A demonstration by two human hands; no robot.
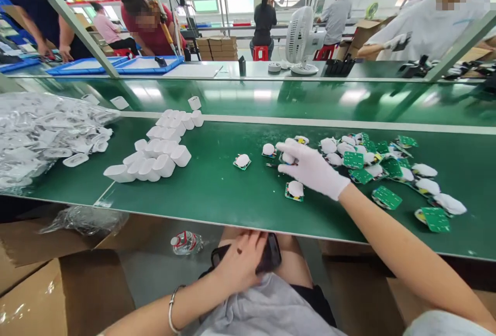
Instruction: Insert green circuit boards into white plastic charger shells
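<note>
My right hand (pixel 313 170), in a white glove, reaches over the green worktable with thumb and forefinger apart. Partly hidden beneath its fingers is a white-topped circuit board (pixel 287 158); I cannot tell whether they touch. Similar small boards lie close by: one circuit board (pixel 242 161) to the left, another board (pixel 295 190) nearer me. A small dark-tipped piece (pixel 272 165) lies by the thumb. Down at my lap, my bare left hand (pixel 242 256) rests with fingers laid flat across a black, glossy object (pixel 273 253), possibly a phone.
A pile of circuit boards (pixel 360 160) spreads to the right. White plastic housings (pixel 163 165) stand in rows left of centre, beside a large plastic bag (pixel 46 139) of white parts. Cardboard boxes (pixel 89 284) and a water bottle (pixel 186 243) are below. Co-workers and a fan (pixel 300 36) are beyond.
</note>
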